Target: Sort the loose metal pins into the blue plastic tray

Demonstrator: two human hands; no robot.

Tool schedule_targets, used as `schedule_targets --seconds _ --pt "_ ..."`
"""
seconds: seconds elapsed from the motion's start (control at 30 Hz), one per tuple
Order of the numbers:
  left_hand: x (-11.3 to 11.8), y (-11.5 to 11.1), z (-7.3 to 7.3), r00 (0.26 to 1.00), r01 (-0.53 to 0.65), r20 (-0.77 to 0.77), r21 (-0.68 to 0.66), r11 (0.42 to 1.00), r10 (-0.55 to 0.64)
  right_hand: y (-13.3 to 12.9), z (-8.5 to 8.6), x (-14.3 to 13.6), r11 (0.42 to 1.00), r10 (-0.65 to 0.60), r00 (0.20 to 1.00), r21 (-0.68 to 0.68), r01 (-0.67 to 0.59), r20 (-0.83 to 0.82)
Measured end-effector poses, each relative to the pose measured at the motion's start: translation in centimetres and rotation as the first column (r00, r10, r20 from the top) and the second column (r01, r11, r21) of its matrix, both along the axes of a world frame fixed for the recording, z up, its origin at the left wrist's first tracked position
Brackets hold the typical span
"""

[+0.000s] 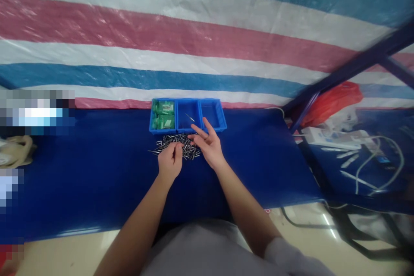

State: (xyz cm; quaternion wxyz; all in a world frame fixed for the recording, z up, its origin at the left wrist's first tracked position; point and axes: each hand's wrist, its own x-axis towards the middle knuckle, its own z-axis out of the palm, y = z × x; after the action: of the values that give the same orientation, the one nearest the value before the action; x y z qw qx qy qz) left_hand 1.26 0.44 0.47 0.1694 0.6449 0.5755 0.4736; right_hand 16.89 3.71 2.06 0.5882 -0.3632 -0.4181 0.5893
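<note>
We work a heap of small metal pins [177, 144] near the tabletop's [97, 172] far edge, left hand [170, 161] pinching one, right hand [207, 143] spread over them, the blue three-compartment tray [187, 115] just behind for easy reach.

No readable text anywhere, green packets [163, 114] in the blue tray [187, 128] (print too blurred)

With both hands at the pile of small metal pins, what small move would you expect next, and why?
Probably the left hand lifts the pin it seems to pinch toward the middle bin. Its fingers are closed at the edge of the pile of pins, a single pin already lies in that bin, and the right hand hovers open beside the pile.
</note>
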Motion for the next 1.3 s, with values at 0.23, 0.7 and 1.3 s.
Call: schedule_targets --seconds 0.23,0.7,1.3 --pt "0.0 0.0 0.2 1.000 0.008 -0.007 0.015 1.000 -0.007 -0.6 -0.1 0.1 0.946 -0.155 0.772 0.317 -0.063 0.617" --pt "0.0 0.1 0.4 0.999 -0.002 -0.032 0.017 1.000 0.002 -0.3 -0.7 0.1 0.862 -0.144 0.583 0.391 -0.323 0.799" --pt "0.1 0.2 0.2 0.999 -0.009 -0.049 0.013 1.000 0.010 -0.3 -1.3 0.1 0.838 -0.166 0.555 0.413 -0.356 0.815"
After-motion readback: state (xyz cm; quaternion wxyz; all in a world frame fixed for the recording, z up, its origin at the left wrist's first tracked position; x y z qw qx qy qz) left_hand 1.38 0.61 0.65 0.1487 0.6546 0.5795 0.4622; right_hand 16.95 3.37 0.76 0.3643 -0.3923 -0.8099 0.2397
